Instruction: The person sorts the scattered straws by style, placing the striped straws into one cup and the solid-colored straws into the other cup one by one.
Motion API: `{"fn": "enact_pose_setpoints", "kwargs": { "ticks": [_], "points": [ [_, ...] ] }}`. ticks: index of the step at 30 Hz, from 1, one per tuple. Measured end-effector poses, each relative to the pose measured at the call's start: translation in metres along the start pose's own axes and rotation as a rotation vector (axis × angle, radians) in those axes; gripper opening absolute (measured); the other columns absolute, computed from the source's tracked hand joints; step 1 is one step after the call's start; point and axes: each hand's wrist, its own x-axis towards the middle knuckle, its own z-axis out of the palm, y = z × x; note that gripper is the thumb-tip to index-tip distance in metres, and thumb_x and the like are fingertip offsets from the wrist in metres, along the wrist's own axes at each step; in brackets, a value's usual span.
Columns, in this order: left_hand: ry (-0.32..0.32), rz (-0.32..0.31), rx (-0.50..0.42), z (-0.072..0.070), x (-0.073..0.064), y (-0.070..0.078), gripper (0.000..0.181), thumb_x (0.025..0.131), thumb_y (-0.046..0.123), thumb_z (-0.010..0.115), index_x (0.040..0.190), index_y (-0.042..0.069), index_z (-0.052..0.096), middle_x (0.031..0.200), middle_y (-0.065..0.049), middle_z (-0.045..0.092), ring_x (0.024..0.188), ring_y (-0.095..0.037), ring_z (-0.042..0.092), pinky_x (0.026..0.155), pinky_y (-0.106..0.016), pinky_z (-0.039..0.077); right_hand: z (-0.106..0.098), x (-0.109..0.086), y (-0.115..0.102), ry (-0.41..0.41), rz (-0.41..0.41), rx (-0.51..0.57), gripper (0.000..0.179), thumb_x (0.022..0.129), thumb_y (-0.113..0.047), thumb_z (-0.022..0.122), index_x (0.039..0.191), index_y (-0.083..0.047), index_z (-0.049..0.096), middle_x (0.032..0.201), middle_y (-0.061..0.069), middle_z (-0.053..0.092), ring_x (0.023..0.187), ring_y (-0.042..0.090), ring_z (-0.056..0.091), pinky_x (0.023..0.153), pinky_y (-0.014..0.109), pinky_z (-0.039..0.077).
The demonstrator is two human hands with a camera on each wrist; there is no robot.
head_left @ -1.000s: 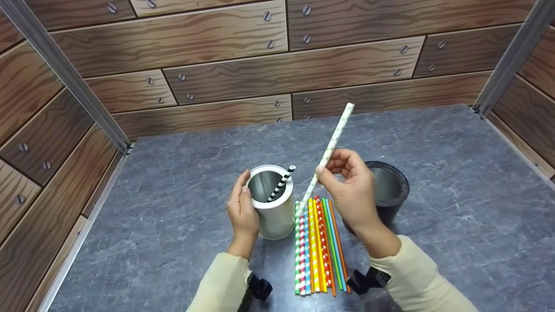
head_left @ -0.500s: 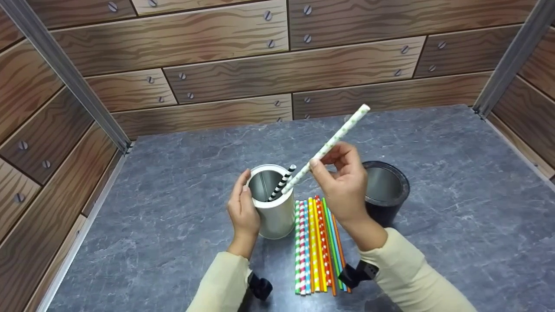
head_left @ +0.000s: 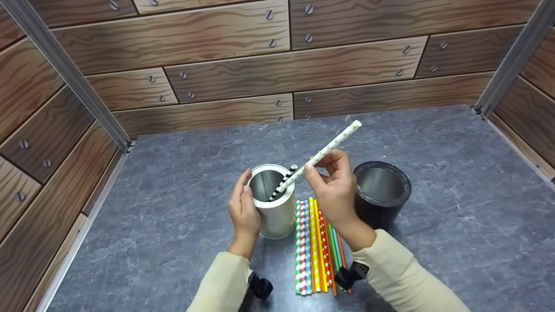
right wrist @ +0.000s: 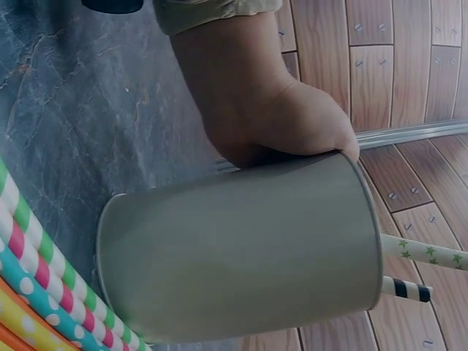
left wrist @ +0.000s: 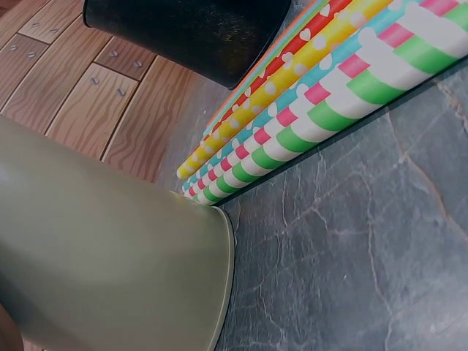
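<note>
A pale metal can stands upright on the table, its mouth towards the head view. Around its left side my left hand holds it, thumb near the rim. A black-and-white striped paper straw leans inside the can. My right hand pinches a white paper straw with green stars between thumb and fingers. That straw slants, its lower end within the can's mouth beside the striped one. In the right wrist view both the starred straw and the striped straw show beyond the can's rim.
Several colourful paper straws lie side by side to the right of the can, partly under my right forearm. A black can stands behind my right hand. Wood-patterned walls enclose the grey marbled table.
My right hand has brought the starred straw leftwards from over the straw row and lowered its end into the pale can's mouth. My left hand has stayed on the can.
</note>
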Motion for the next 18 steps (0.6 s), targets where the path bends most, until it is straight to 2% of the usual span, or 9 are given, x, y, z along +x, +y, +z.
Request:
{"fn": "enact_pose_setpoints", "kwargs": {
  "ticks": [11,18],
  "points": [
    [-0.003,-0.004,-0.010,0.000,0.000,0.000,0.036,0.092,-0.001,0.034,0.121,-0.009,0.054,0.122,-0.023,0.057,0.119,-0.032,0.051,0.103,-0.037,0.040,0.004,-0.007,0.009,-0.028,0.001,-0.043,0.025,0.078,0.011,0.059,0.096,0.011,0.042,0.082,0.001,0.053,0.077,0.007,0.058,0.060,0.020,0.055],
    [-0.017,-0.014,-0.015,0.000,0.000,0.000,0.037,0.092,0.000,0.033,0.122,-0.010,0.053,0.124,-0.025,0.055,0.121,-0.032,0.049,0.104,-0.037,0.039,0.003,-0.012,0.015,-0.043,0.019,-0.088,0.026,0.078,0.009,0.059,0.098,0.009,0.042,0.081,0.018,0.055,0.077,0.004,0.059,0.061,0.020,0.056]
  ]
}}
